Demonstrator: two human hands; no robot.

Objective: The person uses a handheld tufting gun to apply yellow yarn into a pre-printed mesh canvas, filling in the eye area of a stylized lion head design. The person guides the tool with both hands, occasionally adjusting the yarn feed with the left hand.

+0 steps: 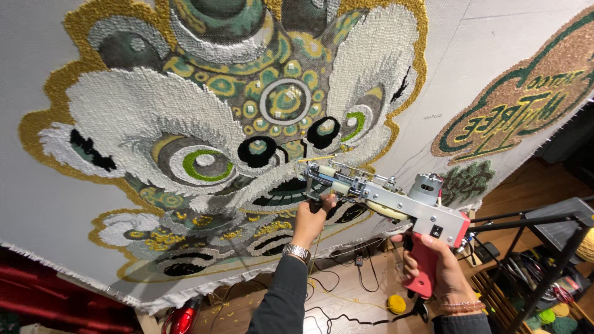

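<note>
head view: the right hand (433, 263) has its fingers closed tight round the red grip of a tufting gun (383, 198), the one thing in hand, held up against a stretched cloth (445, 80) with its tip at the mouth of a half-tufted lion face (247, 124). the left hand (312, 216) has its fingers curled shut on the gun's front handle, steadying the nose. a yellow yarn (322, 158) runs to the tip; a yarn ball (396, 303) lies on the floor (346, 297) below, among loose cables (346, 318).

risks, as i judge them: if the nose lifts off the cloth or tilts, loops could skip or the needle could tear the backing. the left fingers sit close to the moving front parts and could be nipped. yarn snagging on the cables could starve the feed, and a drift of the tip would spoil the black-and-white outline already laid.
</note>
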